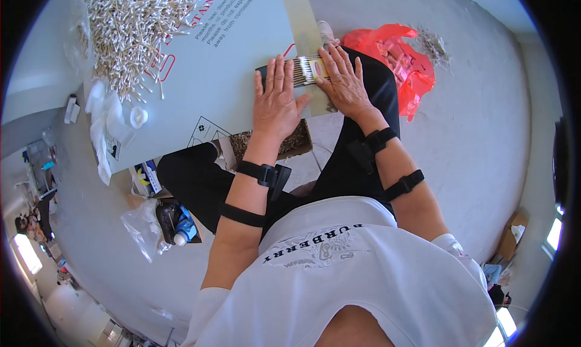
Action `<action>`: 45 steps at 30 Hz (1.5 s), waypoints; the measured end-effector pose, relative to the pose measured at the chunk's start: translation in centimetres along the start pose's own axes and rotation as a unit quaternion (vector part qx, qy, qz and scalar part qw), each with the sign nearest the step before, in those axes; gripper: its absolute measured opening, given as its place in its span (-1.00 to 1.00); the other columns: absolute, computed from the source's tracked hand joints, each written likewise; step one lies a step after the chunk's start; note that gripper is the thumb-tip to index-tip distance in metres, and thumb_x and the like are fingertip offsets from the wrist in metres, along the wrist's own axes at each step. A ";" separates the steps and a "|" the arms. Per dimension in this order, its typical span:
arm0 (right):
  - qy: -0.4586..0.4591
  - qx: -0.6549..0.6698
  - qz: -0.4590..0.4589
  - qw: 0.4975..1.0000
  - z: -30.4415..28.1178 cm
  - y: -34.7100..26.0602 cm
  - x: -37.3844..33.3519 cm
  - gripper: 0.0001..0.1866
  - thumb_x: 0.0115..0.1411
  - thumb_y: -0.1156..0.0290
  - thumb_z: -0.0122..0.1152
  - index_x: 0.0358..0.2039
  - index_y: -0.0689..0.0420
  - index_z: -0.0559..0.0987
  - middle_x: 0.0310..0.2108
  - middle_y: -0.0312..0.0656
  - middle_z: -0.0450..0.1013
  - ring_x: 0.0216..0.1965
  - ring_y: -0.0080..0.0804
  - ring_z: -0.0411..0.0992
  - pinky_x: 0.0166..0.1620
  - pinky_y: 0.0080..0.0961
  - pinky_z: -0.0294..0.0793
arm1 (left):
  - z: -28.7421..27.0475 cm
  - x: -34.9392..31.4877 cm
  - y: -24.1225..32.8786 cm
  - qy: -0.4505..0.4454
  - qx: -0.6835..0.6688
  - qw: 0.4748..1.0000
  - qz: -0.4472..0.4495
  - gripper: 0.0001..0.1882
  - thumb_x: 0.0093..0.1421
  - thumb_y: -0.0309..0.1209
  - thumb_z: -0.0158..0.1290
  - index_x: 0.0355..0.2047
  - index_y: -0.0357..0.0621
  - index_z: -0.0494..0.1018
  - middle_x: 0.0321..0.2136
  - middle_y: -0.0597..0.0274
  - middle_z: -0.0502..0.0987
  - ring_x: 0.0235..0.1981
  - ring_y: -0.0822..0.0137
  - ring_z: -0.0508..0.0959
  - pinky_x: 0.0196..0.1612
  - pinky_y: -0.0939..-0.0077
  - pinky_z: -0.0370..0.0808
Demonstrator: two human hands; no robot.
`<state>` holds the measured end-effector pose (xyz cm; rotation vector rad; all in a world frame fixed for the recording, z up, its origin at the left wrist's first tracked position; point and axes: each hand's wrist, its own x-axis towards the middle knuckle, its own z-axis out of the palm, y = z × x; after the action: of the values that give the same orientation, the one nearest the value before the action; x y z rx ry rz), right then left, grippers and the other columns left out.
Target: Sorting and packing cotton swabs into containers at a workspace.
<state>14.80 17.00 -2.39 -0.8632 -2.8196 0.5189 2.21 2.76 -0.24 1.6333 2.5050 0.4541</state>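
While both hands lie palm down on the desk [200,95], a flat pack of cotton swabs [301,72] with a yellow label [318,67] sits between the fingers of the left hand [275,105] and those of the right hand [350,89]. The left fingers are extended and uncurled, the index finger against the pack's left end; the thumb points toward its near side. The right fingers are likewise straight, covering the right end. Neither set is clenched; how firmly they press cannot be told.

Well to the left of the left fingers, a heap of loose cotton swabs [136,35] lies on the desk, with a white roll [138,117] nearer the wearer. Below the left fingers, under the desk edge, stands a box [307,136] of brownish contents, too small to identify. To the right of the right fingers is a red plastic bag [417,83].
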 end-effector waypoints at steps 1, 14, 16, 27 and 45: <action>-0.001 0.000 0.000 1.000 0.0 -0.1 0.0 -0.30 0.29 -0.07 -0.13 0.36 -0.12 0.02 0.38 -0.18 -0.10 0.40 -0.20 -0.18 0.33 0.13 -0.31 | 0.2 0.2 0.5 -0.001 0.001 1.000 0.001 -0.16 0.22 0.03 -0.06 0.35 -0.15 -0.08 0.37 0.06 -0.10 0.40 0.15 -0.10 0.37 0.04 -0.20; 0.108 0.651 0.280 0.697 1.7 2.9 2.7 -0.61 0.27 0.07 0.13 -0.32 0.20 0.59 -0.50 -0.41 0.40 -0.47 -0.69 0.29 -0.39 -0.67 0.28 | 0.9 2.8 1.1 0.163 -0.397 0.900 -0.069 -0.44 0.39 -0.26 -0.25 0.30 -0.28 0.00 0.32 -0.07 0.03 0.34 0.04 0.04 0.34 0.29 -0.01; 0.106 0.682 0.275 0.669 2.2 1.9 3.3 -0.65 0.25 0.13 0.17 -0.44 0.18 0.57 -0.59 -0.44 0.35 -0.57 -0.71 0.21 -0.49 -0.67 0.21 | 1.0 3.1 1.4 0.167 -0.393 0.902 -0.061 -0.44 0.39 -0.24 -0.26 0.30 -0.28 0.00 0.32 -0.07 0.04 0.34 0.05 0.05 0.34 0.29 -0.01; 0.162 0.587 0.258 0.750 1.3 0.3 3.2 -0.69 0.28 0.24 0.14 -0.54 0.16 0.48 -0.62 -0.46 0.24 -0.55 -0.73 0.13 -0.49 -0.64 0.18 | 2.3 4.3 4.6 0.207 -0.512 0.830 -0.087 -0.40 0.40 -0.16 -0.30 0.30 -0.32 0.00 0.28 -0.08 0.09 0.31 0.10 0.11 0.32 0.30 0.02; 0.316 0.165 0.037 0.933 -3.8 -0.8 4.9 -0.79 0.12 0.43 0.23 -0.26 0.27 0.54 -0.37 -0.07 0.46 -0.31 -0.31 0.44 -0.22 -0.45 0.43 | -1.4 0.3 -9.1 0.315 -0.300 0.886 -0.162 -0.64 0.08 -0.57 0.09 -0.08 -0.26 0.38 -0.07 0.02 0.44 -0.01 0.05 0.42 0.10 0.27 0.34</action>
<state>11.27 20.18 1.66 -0.8716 -2.0530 0.5748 -6.23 -0.58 -1.74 0.8890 2.5275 1.7266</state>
